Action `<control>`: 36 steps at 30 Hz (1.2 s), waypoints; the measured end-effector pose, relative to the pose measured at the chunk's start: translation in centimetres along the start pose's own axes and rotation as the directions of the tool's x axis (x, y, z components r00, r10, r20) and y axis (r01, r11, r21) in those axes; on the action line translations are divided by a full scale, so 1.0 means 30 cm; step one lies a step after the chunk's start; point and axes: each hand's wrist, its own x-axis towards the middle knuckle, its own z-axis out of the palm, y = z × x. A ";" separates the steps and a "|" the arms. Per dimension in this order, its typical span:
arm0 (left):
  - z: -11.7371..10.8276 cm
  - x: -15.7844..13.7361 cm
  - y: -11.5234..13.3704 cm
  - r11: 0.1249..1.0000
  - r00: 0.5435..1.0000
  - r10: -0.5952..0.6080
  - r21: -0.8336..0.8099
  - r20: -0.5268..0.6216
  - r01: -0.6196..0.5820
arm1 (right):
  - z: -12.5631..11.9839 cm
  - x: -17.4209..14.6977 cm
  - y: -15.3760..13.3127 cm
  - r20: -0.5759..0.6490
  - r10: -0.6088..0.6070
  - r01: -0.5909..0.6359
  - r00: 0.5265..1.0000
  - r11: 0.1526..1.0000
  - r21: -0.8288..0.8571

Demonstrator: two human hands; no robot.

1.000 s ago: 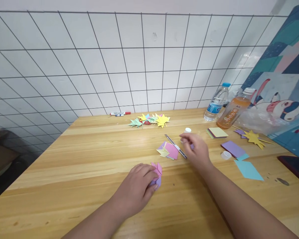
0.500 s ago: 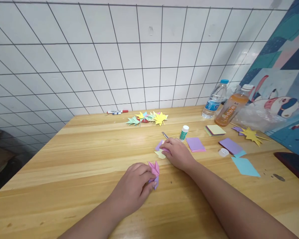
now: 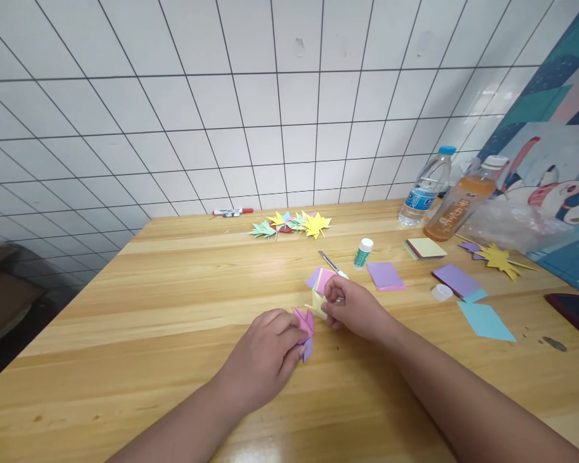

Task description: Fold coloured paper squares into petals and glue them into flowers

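My left hand [image 3: 271, 347] is closed on a folded piece of pink and purple paper [image 3: 305, 323], low over the wooden table. Pointed pink flaps stick up past the fingertips, while the purple part shows below them. Just to the right, my right hand [image 3: 356, 306] pinches a pale yellow folded paper [image 3: 317, 305] between thumb and curled fingers. Behind that hand lie small pink and purple papers [image 3: 322, 280], partly covered by the yellow one. A craft knife [image 3: 329, 262] rests beyond the fingers, its handle end close to the knuckles.
An uncapped glue stick [image 3: 362, 253] stands beside a purple paper stack [image 3: 385, 275]. Folded paper leaves [image 3: 314, 225] and markers [image 3: 232, 212] lie near the tiled wall. Bottles [image 3: 458, 204], more paper [image 3: 485, 321], a white cap [image 3: 441, 292] and a yellow paper star [image 3: 498, 258] are right.
My right hand has drawn back from the small papers toward me, bringing the pale yellow folded paper closer to the pink one. The left hand keeps its hold. The view has shifted slightly.
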 end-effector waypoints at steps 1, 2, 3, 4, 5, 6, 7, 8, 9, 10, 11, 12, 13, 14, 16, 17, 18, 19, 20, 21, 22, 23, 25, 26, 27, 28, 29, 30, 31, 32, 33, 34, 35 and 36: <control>-0.001 0.000 0.003 1.000 1.000 0.006 0.006 0.000 -0.006 | 0.008 -0.003 0.002 0.005 0.016 -0.016 1.000 1.000 -0.018; -0.002 0.000 0.006 1.000 1.000 0.009 0.010 -0.001 -0.009 | 0.015 -0.004 0.006 0.004 0.023 -0.022 1.000 0.999 -0.042; -0.002 0.001 0.009 1.000 1.000 0.010 0.013 0.000 -0.010 | 0.021 -0.005 0.010 -0.007 0.019 -0.020 1.000 0.997 -0.079; -0.002 0.001 0.011 1.000 1.000 0.007 0.016 0.003 -0.007 | 0.026 -0.004 0.015 -0.024 0.000 -0.003 1.000 0.990 -0.139; -0.001 0.001 0.012 1.000 1.000 0.001 0.020 0.007 -0.001 | 0.029 -0.003 0.019 -0.048 -0.035 0.024 0.998 0.975 -0.222; 0.000 0.001 0.012 1.000 1.000 -0.006 0.023 0.009 0.005 | 0.032 -0.003 0.021 -0.070 -0.081 0.055 0.994 0.947 -0.317; 0.001 0.001 0.012 1.000 1.000 -0.010 0.028 0.010 0.010 | 0.034 -0.002 0.022 -0.080 -0.132 0.087 0.988 0.908 -0.410; 0.001 0.001 0.011 0.999 1.000 -0.011 0.030 0.012 0.011 | 0.035 -0.001 0.022 -0.078 -0.176 0.117 0.981 0.867 -0.484; 0.001 0.002 0.010 1.000 1.000 -0.011 0.029 0.014 0.011 | 0.035 -0.001 0.021 -0.068 -0.210 0.142 0.975 0.834 -0.533; 0.000 0.002 0.009 1.000 1.000 -0.012 0.025 0.017 0.012 | 0.035 -0.001 0.019 -0.053 -0.230 0.162 0.972 0.813 -0.559; -0.001 0.003 0.008 1.000 1.000 -0.013 0.017 0.025 0.013 | 0.034 -0.001 0.016 -0.035 -0.236 0.175 0.971 0.805 -0.567; -0.003 0.004 0.007 1.000 0.999 -0.015 0.011 0.034 0.014 | 0.033 -0.001 0.014 -0.017 -0.235 0.184 0.972 0.801 -0.569; -0.004 0.004 0.006 1.000 0.999 -0.015 0.008 0.042 0.014 | 0.032 -0.001 0.012 -0.006 -0.232 0.187 0.973 0.799 -0.572; -0.005 0.004 0.005 1.000 0.999 -0.012 0.008 0.046 0.012 | 0.031 -0.001 0.010 0.000 -0.226 0.185 0.974 0.796 -0.576; -0.005 0.004 0.002 1.000 0.999 -0.002 0.014 0.052 0.001 | 0.030 -0.002 0.008 0.000 -0.214 0.174 0.977 0.794 -0.582; -0.005 0.003 0.001 1.000 0.998 0.003 0.018 0.055 -0.004 | 0.030 -0.003 0.008 -0.005 -0.210 0.168 0.978 0.794 -0.584; -0.004 0.003 -0.001 1.000 0.998 0.006 0.022 0.060 -0.007 | 0.031 -0.004 0.008 -0.008 -0.208 0.164 0.978 0.792 -0.588; -0.003 0.002 -0.002 1.000 0.998 0.007 0.027 0.069 -0.009 | 0.032 -0.004 0.007 -0.009 -0.207 0.162 0.978 0.790 -0.592; -0.002 0.001 -0.004 0.999 0.997 0.009 0.032 0.077 -0.012 | 0.034 -0.004 0.007 -0.008 -0.209 0.163 0.978 0.786 -0.596; -0.002 0.001 -0.005 0.999 0.996 0.011 0.037 0.085 -0.015 | 0.035 -0.004 0.007 -0.007 -0.212 0.165 0.977 0.784 -0.599; -0.001 0.000 -0.006 0.999 0.996 0.012 0.039 0.089 -0.016 | 0.035 -0.004 0.006 -0.006 -0.214 0.168 0.977 0.782 -0.601; -0.001 0.000 -0.007 0.999 0.996 0.010 0.039 0.092 -0.014 | 0.036 -0.004 0.006 -0.004 -0.215 0.169 0.977 0.780 -0.602; 0.000 -0.001 -0.006 0.999 0.995 0.000 0.038 0.098 -0.004 | 0.037 -0.005 0.005 -0.004 -0.218 0.171 0.976 0.776 -0.607; 0.000 0.000 -0.005 0.999 0.995 -0.006 0.039 0.102 0.002 | 0.037 -0.005 0.005 -0.005 -0.221 0.172 0.975 0.772 -0.612; -0.001 0.000 -0.004 0.999 0.994 -0.012 0.044 0.109 0.007 | 0.038 -0.005 0.005 -0.007 -0.224 0.171 0.975 0.766 -0.620; -0.001 0.000 -0.002 0.999 0.993 -0.015 0.051 0.119 0.009 | 0.040 -0.006 0.005 -0.011 -0.227 0.169 0.974 0.758 -0.630; -0.001 0.000 -0.001 0.998 0.992 -0.017 0.059 0.129 0.009 | 0.041 -0.007 0.005 -0.015 -0.228 0.166 0.974 0.751 -0.639; -0.001 0.001 -0.001 0.998 0.990 -0.018 0.066 0.137 0.009 | 0.043 -0.008 0.005 -0.018 -0.228 0.163 0.974 0.745 -0.647; -0.001 0.001 0.000 0.997 0.989 -0.019 0.074 0.144 0.008 | 0.045 -0.009 0.005 -0.019 -0.227 0.159 0.974 0.741 -0.653; -0.001 0.001 -0.001 0.997 0.989 -0.018 0.081 0.149 0.005 | 0.046 -0.010 0.004 -0.019 -0.225 0.157 0.974 0.736 -0.658; -0.001 0.001 -0.001 0.996 0.988 -0.015 0.088 0.151 0.002 | 0.047 -0.011 0.003 -0.019 -0.224 0.156 0.974 0.732 -0.663; -0.001 0.000 -0.003 0.996 0.988 -0.014 0.094 0.153 -0.001 | 0.048 -0.012 0.002 -0.017 -0.223 0.155 0.975 0.729 -0.667; 0.000 0.000 -0.004 0.995 0.988 -0.012 0.100 0.155 -0.003 | 0.048 -0.013 0.002 -0.015 -0.222 0.154 0.975 0.725 -0.671; 0.001 -0.001 -0.005 0.994 0.988 -0.011 0.105 0.157 -0.006 | 0.048 -0.013 0.002 -0.014 -0.221 0.154 0.975 0.722 -0.675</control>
